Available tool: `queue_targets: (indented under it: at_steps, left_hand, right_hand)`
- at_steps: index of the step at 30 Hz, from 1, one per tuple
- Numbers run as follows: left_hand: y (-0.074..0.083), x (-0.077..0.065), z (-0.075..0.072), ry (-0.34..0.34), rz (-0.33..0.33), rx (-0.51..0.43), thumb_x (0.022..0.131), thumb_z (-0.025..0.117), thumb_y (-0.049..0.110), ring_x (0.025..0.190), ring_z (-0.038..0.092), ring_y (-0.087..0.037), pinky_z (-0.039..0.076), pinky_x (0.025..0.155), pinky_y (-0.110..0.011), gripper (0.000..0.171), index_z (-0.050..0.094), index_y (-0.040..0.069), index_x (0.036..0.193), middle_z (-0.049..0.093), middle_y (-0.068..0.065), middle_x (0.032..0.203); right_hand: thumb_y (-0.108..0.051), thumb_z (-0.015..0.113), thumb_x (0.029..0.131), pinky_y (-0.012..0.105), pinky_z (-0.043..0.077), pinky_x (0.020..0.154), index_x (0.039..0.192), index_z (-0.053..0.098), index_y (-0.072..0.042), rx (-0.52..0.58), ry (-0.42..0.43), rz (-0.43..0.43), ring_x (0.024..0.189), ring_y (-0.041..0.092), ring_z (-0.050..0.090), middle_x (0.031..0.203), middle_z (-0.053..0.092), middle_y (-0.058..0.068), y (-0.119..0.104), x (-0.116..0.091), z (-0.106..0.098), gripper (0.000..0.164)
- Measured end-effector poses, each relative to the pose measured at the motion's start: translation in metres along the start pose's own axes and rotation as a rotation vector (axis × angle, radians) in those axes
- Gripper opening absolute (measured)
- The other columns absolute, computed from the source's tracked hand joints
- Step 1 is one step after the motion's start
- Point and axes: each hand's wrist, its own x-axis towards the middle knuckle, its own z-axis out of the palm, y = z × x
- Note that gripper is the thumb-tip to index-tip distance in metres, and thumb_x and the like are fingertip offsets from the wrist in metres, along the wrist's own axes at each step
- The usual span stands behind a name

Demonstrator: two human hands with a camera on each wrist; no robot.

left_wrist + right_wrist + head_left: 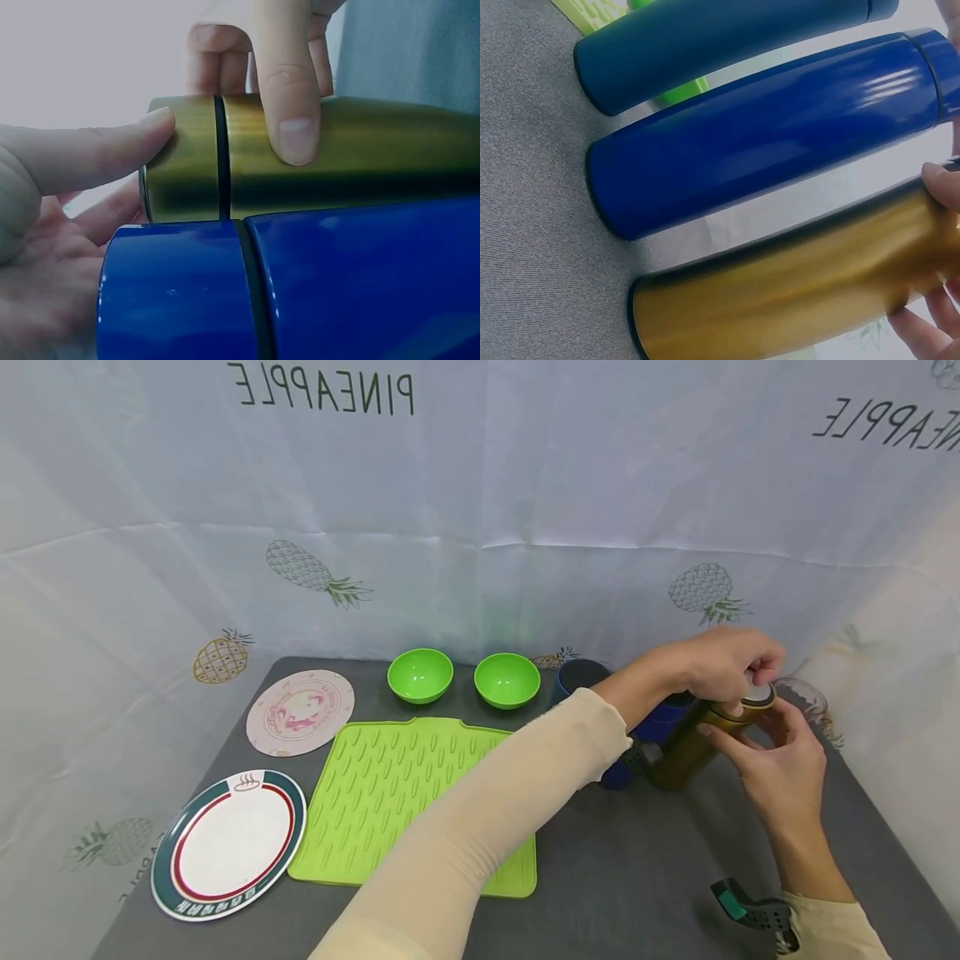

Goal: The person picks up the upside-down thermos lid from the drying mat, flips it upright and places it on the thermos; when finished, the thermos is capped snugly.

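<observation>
A gold thermos flask stands on the dark table at the right. My left hand reaches across and grips its cap, with the thumb on the cap's side. Just below the cap, my right hand holds the flask's body, its thumb on one side and fingers round the other. A shiny blue flask stands close beside the gold one. Past it is a dark teal flask. My left forearm partly hides these two in the head view.
A green ribbed mat lies mid-table, partly under my left sleeve. Behind it stand two green bowls, one left and one right. At the left lie a pink-patterned plate and a white plate with a dark rim. A pineapple-print curtain hangs behind.
</observation>
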Motion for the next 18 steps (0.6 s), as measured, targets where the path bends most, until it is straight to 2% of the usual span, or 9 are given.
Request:
queue_targets:
  at_steps: [7,12,15,18]
  left_hand:
    - [-0.0015,0.0001,0.0001,-0.017,0.008,0.008,0.094,0.066,0.0,0.069,0.027,-0.01,0.03,0.063,-0.018,0.027,0.045,0.016,0.093,0.041,0.005,0.092]
    - [-0.0003,-0.0007,0.0027,-0.028,-0.006,0.036,0.096,0.06,-0.003,0.067,0.023,-0.011,0.029,0.061,-0.019,0.025,0.046,0.018,0.098,0.047,0.008,0.108]
    - [0.0005,-0.0014,0.0053,-0.027,-0.004,0.049,0.096,0.058,-0.004,0.066,0.025,-0.01,0.03,0.061,-0.018,0.028,0.051,0.02,0.107,0.051,0.012,0.123]
    - [0.0021,-0.0038,0.0083,-0.019,0.015,0.084,0.098,0.056,-0.001,0.068,0.032,-0.008,0.032,0.064,-0.017,0.039,0.053,0.025,0.126,0.051,0.017,0.141]
  right_hand:
    - [-0.011,0.085,0.083,-0.001,0.047,0.079,0.141,0.056,-0.02,0.004,-0.002,-0.002,0.114,-0.008,0.055,0.122,0.055,-0.025,0.0005,0.0001,0.0007,0.066]
    - [-0.01,0.084,0.083,0.0,0.048,0.081,0.142,0.056,-0.02,0.027,-0.003,-0.017,0.115,-0.007,0.056,0.123,0.055,-0.023,0.0004,-0.0005,0.0026,0.065]
    - [-0.009,0.083,0.084,0.0,0.048,0.081,0.143,0.056,-0.02,0.036,-0.01,-0.03,0.116,-0.006,0.056,0.125,0.055,-0.023,0.0011,-0.0014,0.0021,0.066]
    - [-0.009,0.083,0.085,0.0,0.047,0.082,0.147,0.052,-0.022,0.018,-0.029,-0.036,0.119,-0.008,0.054,0.131,0.053,-0.023,0.002,-0.0018,-0.001,0.07]
